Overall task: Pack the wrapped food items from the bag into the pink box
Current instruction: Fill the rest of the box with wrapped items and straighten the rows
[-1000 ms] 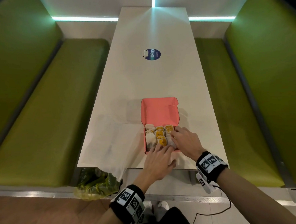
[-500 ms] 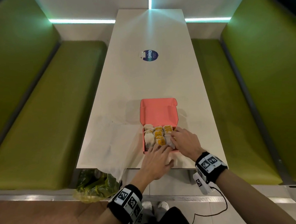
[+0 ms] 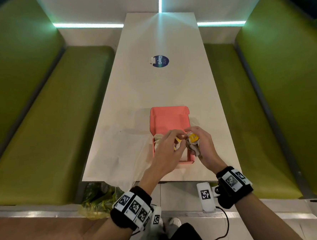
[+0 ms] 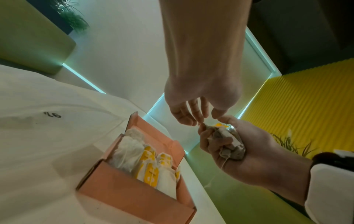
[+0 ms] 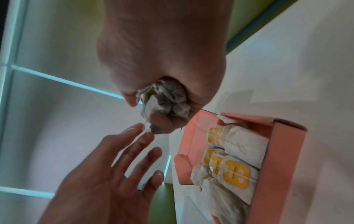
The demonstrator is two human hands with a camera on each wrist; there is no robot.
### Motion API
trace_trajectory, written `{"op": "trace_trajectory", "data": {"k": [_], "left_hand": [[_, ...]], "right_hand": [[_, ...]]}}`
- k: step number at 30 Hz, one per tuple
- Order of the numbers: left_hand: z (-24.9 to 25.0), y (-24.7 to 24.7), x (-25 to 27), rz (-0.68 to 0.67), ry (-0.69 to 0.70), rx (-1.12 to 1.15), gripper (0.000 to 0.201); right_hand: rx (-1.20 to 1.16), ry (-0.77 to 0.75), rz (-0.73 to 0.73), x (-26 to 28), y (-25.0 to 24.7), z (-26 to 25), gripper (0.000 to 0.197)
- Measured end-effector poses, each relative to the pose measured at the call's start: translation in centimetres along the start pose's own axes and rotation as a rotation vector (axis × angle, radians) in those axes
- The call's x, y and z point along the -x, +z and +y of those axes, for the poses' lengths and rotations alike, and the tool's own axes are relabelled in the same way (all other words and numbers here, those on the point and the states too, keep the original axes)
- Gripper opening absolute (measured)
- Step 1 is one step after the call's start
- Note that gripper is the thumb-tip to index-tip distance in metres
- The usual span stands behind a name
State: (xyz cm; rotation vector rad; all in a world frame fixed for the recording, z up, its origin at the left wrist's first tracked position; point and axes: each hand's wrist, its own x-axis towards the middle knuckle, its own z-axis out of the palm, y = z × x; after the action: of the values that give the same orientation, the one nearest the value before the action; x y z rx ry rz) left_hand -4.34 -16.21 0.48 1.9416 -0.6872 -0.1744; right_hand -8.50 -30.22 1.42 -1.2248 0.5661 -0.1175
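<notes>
Green booth benches (image 3: pixel 48 115) flank the long white table (image 3: pixel 163 86) where I stand, and a dark round sticker (image 3: pixel 160 61) sits further up it. On the near end the pink box (image 3: pixel 169 119) lies with its lid tipped back, wrapped food items (image 5: pixel 237 153) with yellow labels packed inside. My right hand (image 3: pixel 202 145) is raised above the box, fingers curled round a bunch of wrapped items (image 4: pixel 226 142). My left hand (image 3: pixel 167 152) reaches across just beside it, fingers loosely spread and holding nothing, the fingertips (image 5: pixel 139 127) at the bundle's thin string. To the left of the box, the white paper bag (image 3: pixel 119 155) lies flat on the table.
</notes>
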Motion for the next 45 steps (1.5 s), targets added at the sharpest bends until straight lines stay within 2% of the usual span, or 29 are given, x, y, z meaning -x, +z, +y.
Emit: {"op": "trace_trajectory", "data": {"k": [2, 5, 7, 13, 18, 25, 32, 37, 42, 45], "left_hand": [[0.2, -0.1, -0.5, -0.025, -0.031, -0.036, 0.027], [0.3, -0.3, -1.2, -0.057, -0.064, -0.042, 0.030], [0.4, -0.3, -1.7, -0.074, -0.069, -0.009, 0.026], [0.5, 0.0, -2.3, -0.133, -0.081, 0.020, 0.006], [0.8, -0.4, -2.6, -0.089, -0.094, 0.176, 0.007], [0.0, -1.3, -3.1, 0.021, -0.223, 0.368, 0.008], [-0.7, -3.2, -3.4, -0.014, -0.182, 0.389, 0.008], [-0.8, -5.4, -3.8, -0.100, -0.175, 0.366, 0.019], [-0.5, -6.8, -4.2, -0.200, -0.151, 0.337, 0.024], [-0.1, -6.9, -4.3, -0.232, -0.125, 0.328, 0.023]], "right_hand": [[-0.118, 0.083, 0.009, 0.1, 0.4, -0.7, 0.021], [-0.121, 0.114, -0.014, 0.4, 0.7, -0.8, 0.036], [-0.096, 0.122, -0.033, 0.5, 0.7, -0.5, 0.047], [-0.080, 0.162, -0.070, 0.4, 0.7, -0.1, 0.055], [-0.044, 0.181, -0.056, 0.4, 0.6, 0.0, 0.052], [0.039, 0.111, -0.031, -0.3, -0.1, 0.4, 0.039], [0.068, 0.057, -0.043, -0.9, -1.6, 0.9, 0.018], [0.152, 0.031, 0.023, -1.3, -2.7, 0.6, 0.027], [0.287, -0.086, -0.105, -0.7, -1.2, -1.2, 0.016], [0.423, -0.129, -0.245, -0.4, 0.3, -1.7, 0.017]]}}
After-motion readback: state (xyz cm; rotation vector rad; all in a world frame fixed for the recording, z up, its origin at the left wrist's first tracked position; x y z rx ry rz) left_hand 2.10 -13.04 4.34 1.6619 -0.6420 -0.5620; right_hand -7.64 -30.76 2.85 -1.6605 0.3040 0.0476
